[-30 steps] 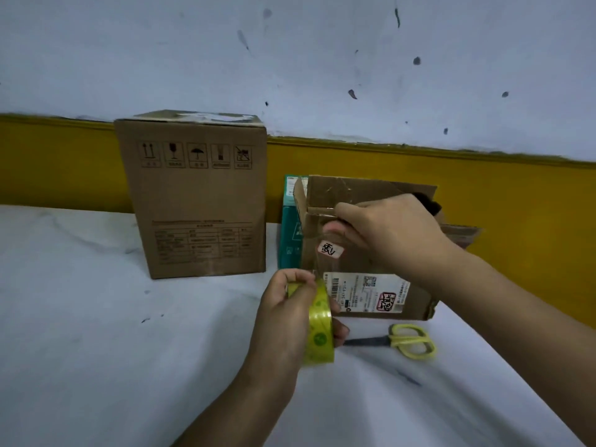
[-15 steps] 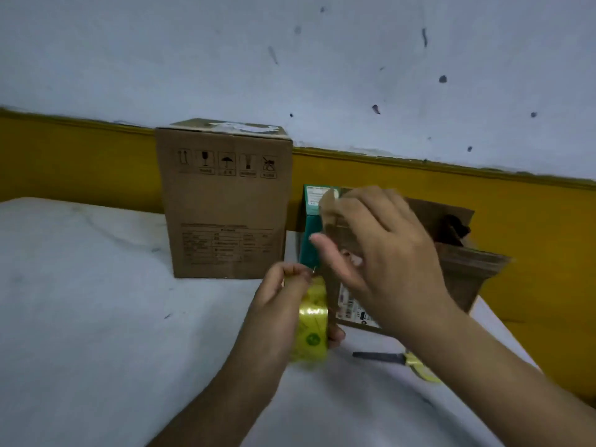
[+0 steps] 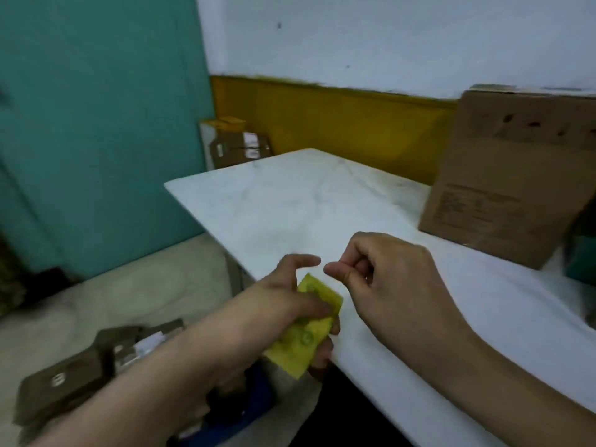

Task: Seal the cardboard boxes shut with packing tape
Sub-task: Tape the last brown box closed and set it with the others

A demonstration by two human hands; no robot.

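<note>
white table [image 3: 290, 204] fills most of the view, big cardboard box [image 3: 503, 182] standing closed on its far right side. more boxes [image 3: 64, 388] lie on the floor to the left. right hand [image 3: 387, 285] is curled, thumb on forefinger, can't tell if it's pinching anything. left hand [image 3: 290, 295] grips the yellow tape roll [image 3: 306, 337] at the table's near edge.

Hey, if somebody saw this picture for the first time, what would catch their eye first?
The bright yellow tape roll gripped in the left hand at the white table's near edge stands out first, with the right hand beside it, thumb and forefinger pinched together. Next comes the big cardboard box standing on the table at the right.
</note>
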